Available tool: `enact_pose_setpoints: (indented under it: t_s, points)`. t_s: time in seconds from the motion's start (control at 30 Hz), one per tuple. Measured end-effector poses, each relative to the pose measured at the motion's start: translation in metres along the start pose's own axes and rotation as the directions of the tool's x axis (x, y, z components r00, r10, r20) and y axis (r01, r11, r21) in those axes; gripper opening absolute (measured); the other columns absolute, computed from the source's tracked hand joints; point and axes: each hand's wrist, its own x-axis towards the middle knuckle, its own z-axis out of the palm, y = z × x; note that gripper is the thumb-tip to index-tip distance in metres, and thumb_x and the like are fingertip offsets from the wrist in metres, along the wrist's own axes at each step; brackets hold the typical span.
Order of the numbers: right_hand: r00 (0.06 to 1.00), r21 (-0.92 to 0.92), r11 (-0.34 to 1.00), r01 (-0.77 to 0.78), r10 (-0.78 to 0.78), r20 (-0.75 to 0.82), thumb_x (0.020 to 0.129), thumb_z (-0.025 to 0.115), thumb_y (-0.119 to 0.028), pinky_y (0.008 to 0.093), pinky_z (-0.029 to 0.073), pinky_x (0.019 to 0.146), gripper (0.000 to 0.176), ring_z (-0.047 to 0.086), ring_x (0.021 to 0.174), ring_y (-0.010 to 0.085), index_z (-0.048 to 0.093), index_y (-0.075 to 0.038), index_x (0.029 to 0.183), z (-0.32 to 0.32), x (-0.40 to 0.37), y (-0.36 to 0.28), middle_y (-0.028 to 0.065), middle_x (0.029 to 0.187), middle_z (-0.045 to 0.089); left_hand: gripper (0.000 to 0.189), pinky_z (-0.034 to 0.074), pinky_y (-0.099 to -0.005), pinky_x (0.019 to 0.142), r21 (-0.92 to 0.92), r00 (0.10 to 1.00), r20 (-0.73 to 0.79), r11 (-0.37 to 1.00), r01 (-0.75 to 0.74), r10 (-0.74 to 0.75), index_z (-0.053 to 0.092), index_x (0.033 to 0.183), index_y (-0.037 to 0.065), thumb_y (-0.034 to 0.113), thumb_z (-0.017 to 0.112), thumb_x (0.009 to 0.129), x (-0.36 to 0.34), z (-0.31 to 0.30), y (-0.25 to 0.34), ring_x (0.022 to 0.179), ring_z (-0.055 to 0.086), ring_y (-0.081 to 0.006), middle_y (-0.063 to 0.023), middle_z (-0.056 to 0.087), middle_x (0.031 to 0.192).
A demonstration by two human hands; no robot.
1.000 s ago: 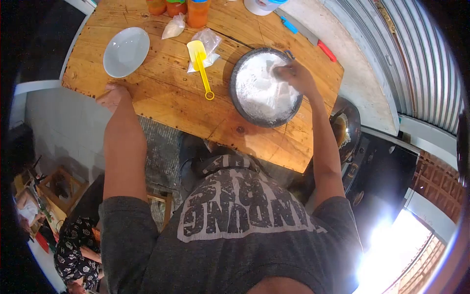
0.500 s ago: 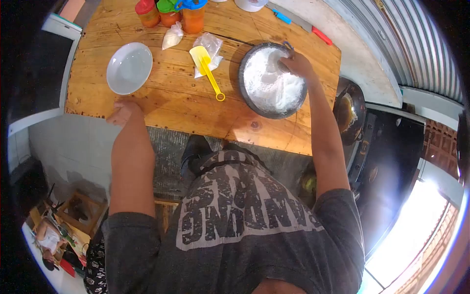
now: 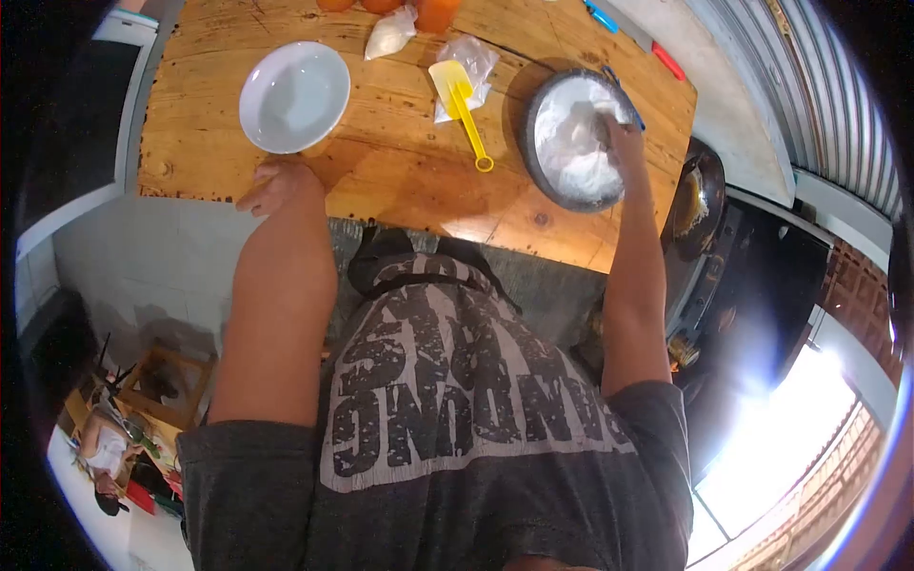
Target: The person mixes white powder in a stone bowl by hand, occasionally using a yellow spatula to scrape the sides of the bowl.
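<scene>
My right hand (image 3: 624, 138) reaches over the right rim of a dark stone-like bowl (image 3: 535, 162), its fingers down at the white powder (image 3: 571, 157) inside. The fingertips are blurred and partly hidden, so I cannot make out whether they hold anything. At the table's front edge rests my left hand (image 3: 278, 186), holding nothing, with its fingers apart. Just beyond it sits a white bowl (image 3: 295, 100) with nothing visible inside. Between the two bowls, a yellow spatula (image 3: 464, 109) lies partly on a clear plastic bag (image 3: 471, 62).
A knotted bag of pale contents (image 3: 390, 33) lies near orange containers (image 3: 438, 14) at the back. Blue (image 3: 601, 15) and red (image 3: 668, 61) handles lie on the far-right ledge. A wok (image 3: 700, 200) stands right of the wooden table (image 3: 400, 157). Another person (image 3: 107, 447) is at lower left.
The view has shifted, so the table and bowls appear farther right and higher. My right hand stays at the powder, slightly lower along the bowl's rim. My left hand remains at the table edge.
</scene>
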Motion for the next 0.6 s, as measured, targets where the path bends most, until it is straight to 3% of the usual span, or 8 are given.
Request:
enact_pose_setpoints:
  t_s: [0.07,0.23,0.3,0.37,0.43,0.5,0.53,0.6]
  points:
    - [0.858,-0.284,0.922,0.262,-0.357,-0.368,0.079,0.062,-0.048,0.0462,0.05,0.069,0.044,0.065,0.078,0.0402,0.061,-0.008,0.097,0.042,-0.034,0.029,0.0243,0.079,0.066,0.05,0.049,-0.0517,0.067,-0.019,1.0,0.0,0.999,0.028,-0.028,0.033,0.116,0.002,0.036,0.051,0.084,0.002,0.017,0.001,0.084,0.06,-0.0381,-0.02,0.053,0.099]
    - [0.825,-0.431,0.9,0.069,-0.295,-0.483,0.078,0.06,-0.051,0.0481,0.05,0.07,0.044,0.065,0.077,0.0417,0.058,-0.018,0.108,0.07,-0.064,-0.008,0.022,0.08,0.067,0.05,0.048,-0.0521,0.067,-0.019,0.998,-0.022,0.998,0.059,-0.059,0.033,0.117,0.002,0.036,0.05,0.084,0.005,0.027,0.002,0.085,0.06,-0.0384,-0.02,0.052,0.1]
    - [0.863,-0.41,0.874,0.261,-0.402,-0.307,0.075,0.062,-0.055,0.0433,0.05,0.061,0.054,0.065,0.067,0.0336,0.063,-0.003,0.089,0.025,0.005,0.015,0.0197,0.076,0.067,0.05,0.048,-0.0522,0.067,0.023,1.0,-0.009,0.999,0.03,-0.03,0.033,0.117,0.002,0.036,0.05,0.084,0.008,0.043,-0.009,0.085,0.06,-0.0386,-0.0201,0.052,0.101]
    - [0.93,-0.344,0.866,0.364,-0.315,0.19,0.076,0.066,-0.048,0.0405,0.048,0.056,0.051,0.061,0.058,0.0258,0.061,0.001,0.089,-0.025,0.068,0.043,0.0123,0.066,0.063,0.05,0.048,-0.0523,0.067,0.058,1.0,0.009,0.998,0.004,-0.005,0.033,0.118,0.002,0.036,0.049,0.084,0.01,0.047,-0.011,0.085,0.06,-0.0387,-0.0201,0.052,0.101]
    - [0.997,-0.006,1.0,0.015,-0.014,0.074,0.077,0.064,-0.053,0.0393,0.049,0.057,0.054,0.062,0.058,0.0248,0.062,0.0,0.089,-0.001,0.008,0.016,0.0146,0.066,0.064,0.05,0.048,-0.0525,0.067,0.061,1.0,0.012,0.998,0.01,-0.011,0.033,0.118,0.002,0.036,0.049,0.084,0.009,0.046,-0.006,0.086,0.06,-0.0388,-0.0201,0.052,0.101]
    - [0.788,-0.478,0.844,0.242,-0.458,-0.412,0.08,0.06,-0.051,0.0446,0.05,0.059,0.046,0.064,0.063,0.0365,0.061,-0.009,0.1,0.061,-0.062,0.011,0.0209,0.069,0.065,0.05,0.048,-0.0526,0.067,0.05,0.999,-0.003,0.998,0.04,-0.04,0.032,0.118,0.002,0.036,0.049,0.084,0.008,0.036,-0.002,0.086,0.06,-0.039,-0.0201,0.052,0.102]
    - [0.82,-0.564,0.825,0.015,-0.333,-0.465,0.079,0.059,-0.052,0.0488,0.05,0.067,0.045,0.063,0.075,0.0432,0.059,-0.014,0.103,0.089,-0.104,-0.016,0.0245,0.075,0.065,0.05,0.048,-0.0527,0.067,0.051,0.999,-0.009,0.998,0.042,-0.042,0.032,0.118,0.002,0.036,0.049,0.084,0.008,0.03,0.001,0.086,0.059,-0.039,-0.0201,0.052,0.102]
    - [0.781,-0.454,0.889,0.056,-0.322,-0.535,0.079,0.06,-0.044,0.0519,0.047,0.064,0.034,0.062,0.074,0.0438,0.058,-0.018,0.1,0.086,-0.094,-0.005,0.0221,0.078,0.065,0.051,0.048,-0.0528,0.067,0.041,0.999,-0.016,0.999,0.032,-0.032,0.032,0.119,0.002,0.036,0.048,0.084,0.006,0.025,0.007,0.086,0.059,-0.0392,-0.0201,0.051,0.102]
